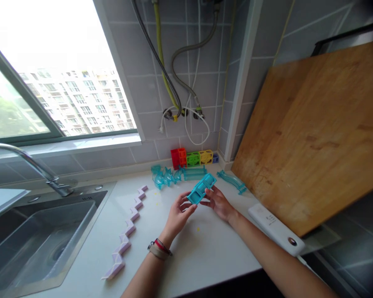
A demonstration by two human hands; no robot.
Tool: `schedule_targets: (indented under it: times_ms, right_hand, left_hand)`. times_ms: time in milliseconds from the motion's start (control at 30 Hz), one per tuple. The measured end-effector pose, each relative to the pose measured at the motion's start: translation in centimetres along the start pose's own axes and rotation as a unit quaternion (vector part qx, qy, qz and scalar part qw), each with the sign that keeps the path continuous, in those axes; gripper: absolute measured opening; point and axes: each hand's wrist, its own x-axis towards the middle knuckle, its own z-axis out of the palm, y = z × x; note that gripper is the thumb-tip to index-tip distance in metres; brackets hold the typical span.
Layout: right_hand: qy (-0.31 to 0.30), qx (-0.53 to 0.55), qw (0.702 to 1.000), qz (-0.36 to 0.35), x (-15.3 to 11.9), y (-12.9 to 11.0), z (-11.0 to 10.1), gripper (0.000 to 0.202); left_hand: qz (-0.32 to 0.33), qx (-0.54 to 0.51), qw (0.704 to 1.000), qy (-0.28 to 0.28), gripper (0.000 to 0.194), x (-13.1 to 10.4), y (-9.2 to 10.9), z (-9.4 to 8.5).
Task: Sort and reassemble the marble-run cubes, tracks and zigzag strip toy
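Between my hands, above the white counter, is a teal plastic toy piece (pixel 201 188) with recessed openings along its length, tilted up toward the right. My left hand (pixel 182 211) grips its lower left end, thumb at the near edge. Around its right side my right hand (pixel 217 202) is closed, thumb on the near edge. Behind it lie translucent teal curved track pieces (pixel 166 177) and a straight teal track piece (pixel 195 173). Another curved teal track piece (pixel 232 181) rests to the right. The piece's underside is hidden.
Red (pixel 178 158), green (pixel 193 159) and yellow blocks (pixel 206 157) line the back wall. A lilac zigzag folding toy (pixel 127 231) lies left, beside the sink (pixel 49 231) and faucet (pixel 34 163). A wooden board (pixel 317 132) leans at right above a white power strip (pixel 275 229).
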Motion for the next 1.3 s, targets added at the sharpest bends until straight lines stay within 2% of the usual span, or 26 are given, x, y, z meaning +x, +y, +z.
schedule_targets:
  times_ms: [133, 300, 467, 533, 667, 767, 867, 1300]
  right_hand:
    - [0.001, -0.031, 1.000, 0.004, -0.3, 0.4, 0.4, 0.036]
    - [0.027, -0.050, 0.998, -0.014, 0.0, 0.7, 0.5, 0.039]
    - [0.092, 0.000, 0.995, -0.041, 1.0, -0.4, -1.3, 0.032]
    - [0.104, 0.008, 0.993, -0.057, 1.2, -1.0, -2.0, 0.030]
    - [0.073, -0.026, 0.995, -0.058, 0.9, -1.0, -1.5, 0.030]
    - [0.029, -0.087, 0.995, -0.047, 0.3, -0.3, -0.5, 0.035]
    - [0.007, -0.119, 0.992, -0.043, -0.1, 0.2, 0.2, 0.037]
    - [0.013, -0.139, 0.989, -0.048, -0.1, 0.3, 0.2, 0.040]
  left_hand:
    - [0.016, -0.030, 0.999, 0.042, 0.068, 0.0, 0.0, -0.1]
    - [-0.027, -0.099, 0.992, 0.074, 0.066, 0.0, 0.2, 0.3]
    - [-0.029, -0.141, 0.983, 0.116, 0.068, 0.1, 0.6, -0.6]
    - [-0.020, -0.123, 0.984, 0.126, 0.070, 0.2, 0.6, -1.1]
    - [0.002, 0.007, 0.995, 0.102, 0.068, 0.2, 0.4, -1.2]
    - [0.009, 0.057, 0.996, 0.067, 0.064, 0.0, 0.2, -0.6]
    - [0.009, 0.075, 0.995, 0.060, 0.064, -0.1, 0.4, -0.4]
    - [0.012, 0.071, 0.996, 0.048, 0.061, -0.1, 0.7, -0.4]
